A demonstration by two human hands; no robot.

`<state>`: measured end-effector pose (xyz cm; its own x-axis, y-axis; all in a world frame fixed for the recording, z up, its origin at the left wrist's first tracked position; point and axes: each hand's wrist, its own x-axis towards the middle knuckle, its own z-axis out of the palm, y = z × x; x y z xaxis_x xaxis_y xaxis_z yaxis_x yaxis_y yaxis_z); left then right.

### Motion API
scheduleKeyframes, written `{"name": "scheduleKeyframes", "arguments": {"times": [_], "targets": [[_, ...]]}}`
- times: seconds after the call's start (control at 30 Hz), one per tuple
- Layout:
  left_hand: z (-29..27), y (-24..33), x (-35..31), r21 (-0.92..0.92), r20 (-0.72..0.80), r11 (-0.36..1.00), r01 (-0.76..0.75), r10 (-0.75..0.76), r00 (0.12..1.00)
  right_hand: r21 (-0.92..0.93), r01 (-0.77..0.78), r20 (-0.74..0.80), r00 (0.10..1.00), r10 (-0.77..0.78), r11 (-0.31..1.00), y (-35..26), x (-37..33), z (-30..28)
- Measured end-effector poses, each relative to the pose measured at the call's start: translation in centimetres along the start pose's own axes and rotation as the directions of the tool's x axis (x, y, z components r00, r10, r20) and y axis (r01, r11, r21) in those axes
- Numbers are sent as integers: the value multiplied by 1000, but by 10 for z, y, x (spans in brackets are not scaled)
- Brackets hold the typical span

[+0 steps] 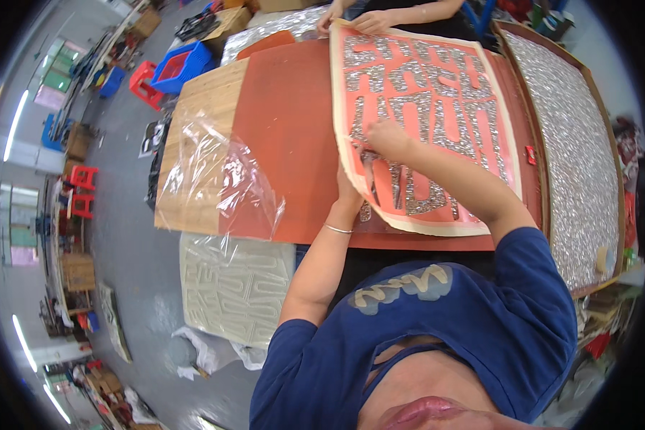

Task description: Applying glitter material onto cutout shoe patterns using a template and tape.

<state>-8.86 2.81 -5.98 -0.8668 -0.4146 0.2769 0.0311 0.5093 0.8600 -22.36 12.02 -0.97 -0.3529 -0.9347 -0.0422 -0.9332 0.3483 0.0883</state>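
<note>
A large sheet with a cream border (342,107) carries coral shapes and glittery silver areas between them. It lies on the reddish-brown table covering, its near-left edge bowed upward. My left hand (348,188) reaches under that left edge, its fingers hidden behind the sheet. Over the left part of the sheet, my right hand (388,139) is closed in a pinch. What its fingers hold is too small to make out; a narrow dark gap or strip shows just beside it. At the far edge, another person's hands (371,23) touch the top border.
Crumpled clear plastic film (247,186) lies on the left of the table (279,107). A silver glitter panel in a brown frame (573,136) stands at right. A pale embossed panel (229,287) sits below the table's left. Blue crates (186,68) and red stools (145,84) stand farther left.
</note>
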Motion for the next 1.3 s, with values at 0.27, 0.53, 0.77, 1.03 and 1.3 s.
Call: {"name": "scheduleKeyframes", "arguments": {"times": [0.27,0.53,0.77,1.03,1.3], "targets": [[0,-1,10,215,65,963,-160,149,987,-52,160,-134,977,-166,986,9,4,4],[9,-12,9,-62,224,944,324,-303,926,229,-147,-496,833,245,962,107,8,-99],[7,8,-3,38,255,979,-199,183,949,588,-9,2,1000,10,809,-36,-158,-75],[60,60,-9,-505,228,759,412,-343,911,974,-148,148,989,9,172,-19,-210,-58],[61,106,-12,-628,206,643,439,-407,890,438,46,-297,950,96,898,-10,-175,10]]}}
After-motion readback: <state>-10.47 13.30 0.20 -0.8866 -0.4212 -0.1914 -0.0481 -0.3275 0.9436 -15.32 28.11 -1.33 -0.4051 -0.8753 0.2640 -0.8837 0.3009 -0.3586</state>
